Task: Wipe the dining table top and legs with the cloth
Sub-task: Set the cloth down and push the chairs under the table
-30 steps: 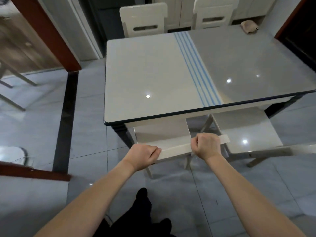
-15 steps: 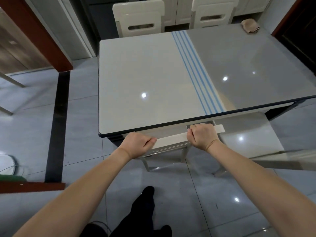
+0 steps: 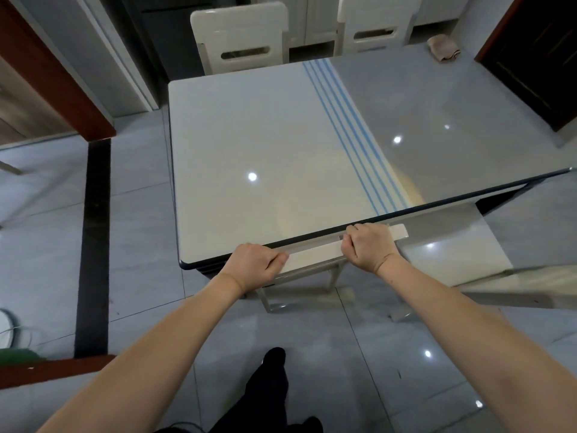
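Note:
The dining table (image 3: 256, 145) has a glossy top, cream on the left and grey on the right, with blue stripes between. A crumpled tan cloth (image 3: 443, 49) lies on its far right corner, well away from both hands. My left hand (image 3: 254, 265) and my right hand (image 3: 368, 245) each grip the top rail of a cream chair (image 3: 312, 254) at the table's near edge. Most of that chair's seat is hidden under the table top.
A second cream chair (image 3: 449, 242) stands at the near edge to the right. Two more chairs (image 3: 240, 35) (image 3: 374, 25) are tucked in on the far side. A dark table leg (image 3: 493, 204) shows at the right. Grey floor tiles lie all around.
The chair held by both hands has slid forward under the table, so its seat is now mostly covered. The view has moved closer to the table.

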